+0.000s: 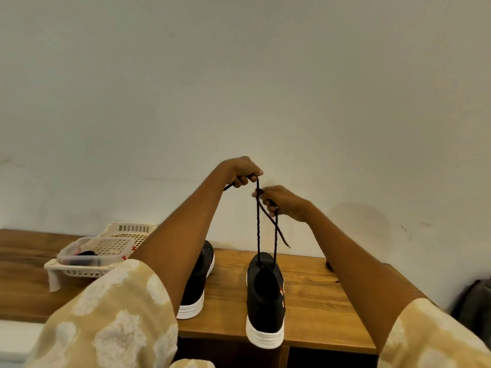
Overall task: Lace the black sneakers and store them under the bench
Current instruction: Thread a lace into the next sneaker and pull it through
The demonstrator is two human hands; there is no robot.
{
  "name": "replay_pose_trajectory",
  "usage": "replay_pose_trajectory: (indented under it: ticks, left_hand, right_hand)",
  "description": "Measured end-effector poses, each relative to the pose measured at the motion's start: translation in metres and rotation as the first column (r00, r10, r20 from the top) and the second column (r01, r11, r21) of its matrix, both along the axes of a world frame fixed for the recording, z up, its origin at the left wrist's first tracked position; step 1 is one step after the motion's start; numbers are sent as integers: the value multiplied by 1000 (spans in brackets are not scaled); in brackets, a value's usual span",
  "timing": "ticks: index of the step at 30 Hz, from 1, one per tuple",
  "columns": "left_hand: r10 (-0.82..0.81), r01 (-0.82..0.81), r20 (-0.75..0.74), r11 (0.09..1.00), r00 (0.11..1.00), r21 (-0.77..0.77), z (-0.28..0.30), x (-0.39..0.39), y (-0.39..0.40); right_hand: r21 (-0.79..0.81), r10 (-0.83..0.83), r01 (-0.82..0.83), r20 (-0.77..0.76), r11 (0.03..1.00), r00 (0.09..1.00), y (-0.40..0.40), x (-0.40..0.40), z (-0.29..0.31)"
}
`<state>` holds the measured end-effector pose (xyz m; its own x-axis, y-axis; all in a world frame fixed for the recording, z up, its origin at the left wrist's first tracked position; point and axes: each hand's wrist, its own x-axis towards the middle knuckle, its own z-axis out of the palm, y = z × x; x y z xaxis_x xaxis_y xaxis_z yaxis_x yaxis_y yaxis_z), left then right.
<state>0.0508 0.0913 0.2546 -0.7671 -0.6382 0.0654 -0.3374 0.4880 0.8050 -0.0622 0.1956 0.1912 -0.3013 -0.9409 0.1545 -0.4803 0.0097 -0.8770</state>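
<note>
Sleeves (pixel 111 314) frame both hands, left (pixel 243 171) and right (pixel 279 201), each pinching a lace (pixel 257 221) end above the right sneaker (pixel 264 301) on the table (pixel 318 288); lacing step, next likely evening ends and tying.

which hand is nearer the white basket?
Left. The left hand is raised above and right of the basket; the right hand is farther right.

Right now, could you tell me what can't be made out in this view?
- Left sneaker: middle and eyelets hidden by the left forearm.
- Right sneaker: seen from the heel, so its lacing is hidden.
- Tub on the basket: dark contents unclear.
- Under the bench: cut off by the bottom edge.
</note>
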Motion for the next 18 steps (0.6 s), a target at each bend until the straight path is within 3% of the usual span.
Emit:
replay_pose_trajectory:
  ticks: [2,6,7,9,12,15,18]
  left_hand:
    - [-13,11,-23,997,1000,-71,-2,-5,3]
    - [42,-89,-224,975,974,-201,-18,-12,7]
    - [25,-71,-239,980,971,-186,-23,-10,8]
    - [-113,114,-242,993,964,-9,-34,-5,7]
    - [-270,318,-221,921,937,224,-46,2,3]
    - [-275,297,-135,937,952,183,-51,4,2]
    - [-219,248,-152,946,964,209,-51,3,-1]
  right_hand:
    - [66,69,-63,-89,996,994,2,7,23]
    - [165,79,-21,-352,986,933,8,11,54]
    - [165,86,-26,-368,986,926,9,11,57]
    - [174,125,-61,-382,983,916,11,11,59]
    - [168,170,-113,-376,979,911,15,7,59]
    - [216,252,-182,-367,959,895,20,-1,59]
    - [224,230,-132,-499,966,835,24,-8,57]
